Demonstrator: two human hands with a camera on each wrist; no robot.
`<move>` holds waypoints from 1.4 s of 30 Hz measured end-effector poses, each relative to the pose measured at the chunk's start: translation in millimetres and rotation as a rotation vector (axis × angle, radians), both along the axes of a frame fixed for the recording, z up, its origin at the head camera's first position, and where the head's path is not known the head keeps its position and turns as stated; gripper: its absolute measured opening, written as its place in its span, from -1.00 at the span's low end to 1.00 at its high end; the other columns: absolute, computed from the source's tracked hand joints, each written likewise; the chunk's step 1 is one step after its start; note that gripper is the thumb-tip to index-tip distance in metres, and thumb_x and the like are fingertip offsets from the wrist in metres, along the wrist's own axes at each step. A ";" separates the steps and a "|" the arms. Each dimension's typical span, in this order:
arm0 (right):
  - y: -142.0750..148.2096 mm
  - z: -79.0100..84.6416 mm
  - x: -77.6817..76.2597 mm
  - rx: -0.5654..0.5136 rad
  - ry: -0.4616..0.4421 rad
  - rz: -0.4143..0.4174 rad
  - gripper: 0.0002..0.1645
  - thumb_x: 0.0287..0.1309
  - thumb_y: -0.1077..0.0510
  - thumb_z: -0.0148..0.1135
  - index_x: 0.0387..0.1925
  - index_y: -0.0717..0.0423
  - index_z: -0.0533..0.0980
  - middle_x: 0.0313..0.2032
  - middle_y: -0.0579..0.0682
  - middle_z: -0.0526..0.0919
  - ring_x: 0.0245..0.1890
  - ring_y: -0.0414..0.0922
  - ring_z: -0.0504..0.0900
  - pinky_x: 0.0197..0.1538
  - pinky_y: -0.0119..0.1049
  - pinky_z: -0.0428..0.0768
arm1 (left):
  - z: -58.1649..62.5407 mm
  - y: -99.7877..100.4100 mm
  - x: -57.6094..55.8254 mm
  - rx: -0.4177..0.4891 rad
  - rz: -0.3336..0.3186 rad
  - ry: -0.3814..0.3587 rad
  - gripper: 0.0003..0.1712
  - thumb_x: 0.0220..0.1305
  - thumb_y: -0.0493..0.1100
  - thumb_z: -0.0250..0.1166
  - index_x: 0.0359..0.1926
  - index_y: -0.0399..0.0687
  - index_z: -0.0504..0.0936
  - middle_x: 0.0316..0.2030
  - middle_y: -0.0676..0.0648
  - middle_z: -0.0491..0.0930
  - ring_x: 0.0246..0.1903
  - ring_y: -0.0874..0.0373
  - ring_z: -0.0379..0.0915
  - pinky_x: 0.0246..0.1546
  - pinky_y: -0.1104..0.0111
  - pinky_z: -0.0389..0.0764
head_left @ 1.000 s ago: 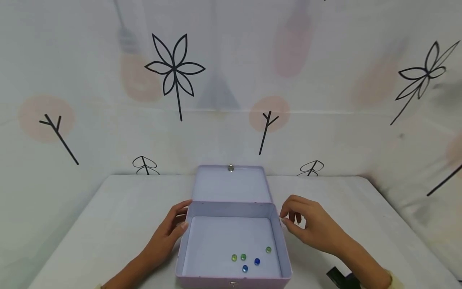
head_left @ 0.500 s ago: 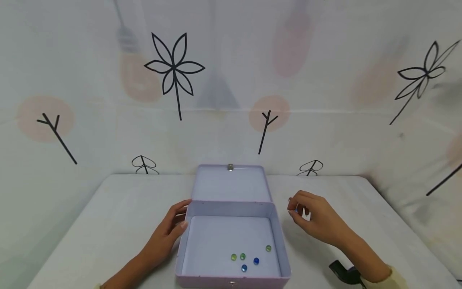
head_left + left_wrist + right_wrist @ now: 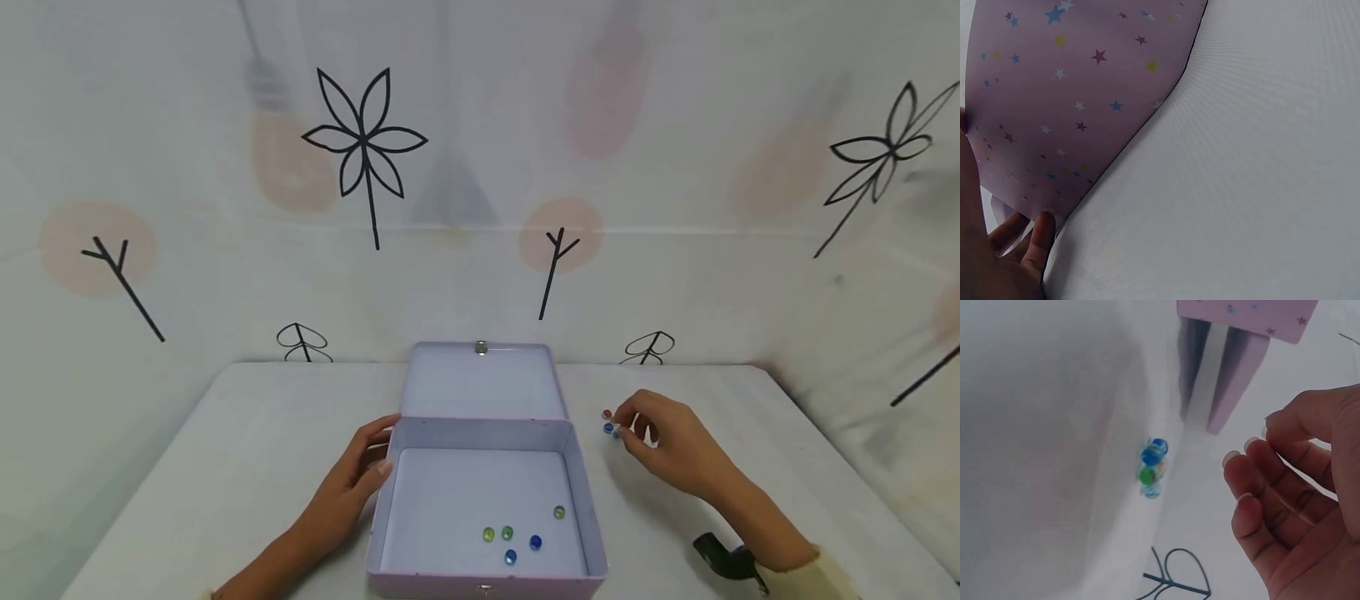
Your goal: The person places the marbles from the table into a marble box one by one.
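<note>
A lilac tin box (image 3: 485, 587) stands with its lid (image 3: 483, 383) raised behind it. Inside lie several glass marbles, such as a green one (image 3: 507, 532) and a dark blue one (image 3: 536, 542). My left hand (image 3: 351, 475) rests against the box's left side, its fingertips touching the star-patterned outer wall (image 3: 1085, 94). To the right of the box, my right hand (image 3: 667, 442) is beside a small cluster of marbles (image 3: 1151, 464) on the table, its fingers loosely bent. I see no marble in its grasp. In the head view its fingers partly cover the cluster.
A black curved object (image 3: 723, 558) is near my right forearm. The white tabletop (image 3: 247, 433) extends on both sides of the box. Behind it hangs a pale cloth (image 3: 465, 283) printed with plant drawings.
My right hand has moved from the box's right rim to the right and slightly back, and marbles it covered before now show. My left hand has stayed in place.
</note>
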State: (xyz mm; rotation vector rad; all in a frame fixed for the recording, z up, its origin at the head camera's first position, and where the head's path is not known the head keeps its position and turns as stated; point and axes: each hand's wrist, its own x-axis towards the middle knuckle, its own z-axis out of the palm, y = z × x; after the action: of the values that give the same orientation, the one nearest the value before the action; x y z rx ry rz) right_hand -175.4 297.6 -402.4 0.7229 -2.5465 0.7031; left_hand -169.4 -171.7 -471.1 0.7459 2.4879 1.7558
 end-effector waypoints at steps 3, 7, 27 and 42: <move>3.0 -2.9 -1.7 -0.015 -0.001 -0.008 -0.61 0.02 0.49 0.50 -0.25 -0.02 0.63 -0.31 -0.28 0.62 -0.40 -0.37 0.51 -0.40 -0.38 0.54 | 0.7 0.3 0.2 -0.007 0.005 -0.002 -0.37 0.68 -0.11 0.05 0.63 0.32 0.18 0.43 -0.10 0.39 0.38 -0.14 0.45 0.28 0.41 0.50; 5.5 -8.1 -3.4 -0.029 -0.054 -0.039 -0.63 0.02 0.48 0.51 -0.24 0.02 0.65 -0.28 -0.21 0.65 -0.38 -0.33 0.55 -0.38 -0.37 0.56 | 1.4 -0.4 1.0 -0.009 0.004 0.005 -0.37 0.67 -0.12 0.06 0.64 0.29 0.18 0.42 -0.11 0.40 0.37 -0.14 0.46 0.27 0.39 0.51; 20.5 -20.3 -12.6 0.067 -0.230 -0.136 -0.74 0.15 0.36 0.48 -0.15 0.05 0.67 -0.18 -0.14 0.64 -0.35 -0.27 0.54 -0.34 -0.38 0.53 | 0.8 1.0 -1.0 -0.009 0.007 0.017 -0.37 0.67 -0.11 0.06 0.63 0.30 0.18 0.41 -0.10 0.40 0.38 -0.14 0.46 0.28 0.39 0.51; 19.2 -26.8 -13.0 0.102 -0.300 -0.132 -0.76 0.21 0.33 0.45 -0.09 0.11 0.67 -0.14 -0.12 0.62 -0.35 -0.29 0.46 -0.33 -0.39 0.52 | 1.2 0.4 0.1 0.005 0.000 0.018 -0.37 0.67 -0.14 0.05 0.63 0.26 0.19 0.40 -0.13 0.40 0.37 -0.16 0.47 0.27 0.39 0.52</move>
State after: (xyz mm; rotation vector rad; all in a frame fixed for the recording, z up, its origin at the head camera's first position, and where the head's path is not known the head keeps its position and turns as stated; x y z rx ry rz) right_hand -188.5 316.8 -429.2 0.5062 -2.8897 0.6849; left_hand -169.3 -171.4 -469.9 0.7657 2.4956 1.7632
